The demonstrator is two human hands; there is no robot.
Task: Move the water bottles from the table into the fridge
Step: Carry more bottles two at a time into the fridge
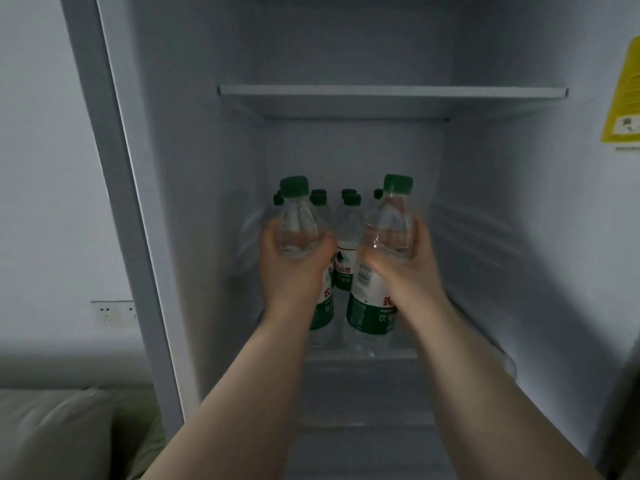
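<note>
Fridge (194, 168) open, interior dim, fills the view. Upper shelf (391, 92) at 12 o'clock, bare as far as can be seen. Yellow sticker (623, 98) at 2 o'clock on the right wall. Wall socket (112, 311) at 9 o'clock, outside the cabinet.

Lower shelf (360, 358) near centre carries a cluster of stored bottles (348, 233), green caps, upright, packed toward the back.

Two more bottles in transit, both upright, long axes near vertical, caps up. Left bottle (298, 220) sits at 10 o'clock of centre; right bottle (389, 230) at 1 o'clock, tipped slightly inward. Both are in front of the stored cluster, bases near the shelf front; cannot tell whether they touch it.

Left hand (294, 268) wraps the left bottle at its shoulder, fingers closed around it. Right hand (401, 268) grips the right bottle the same way, closed firm. Hands about equally far in.

Judgement: coming move is straight down and slightly back; free floor ahead of the cluster looks tight.
</note>
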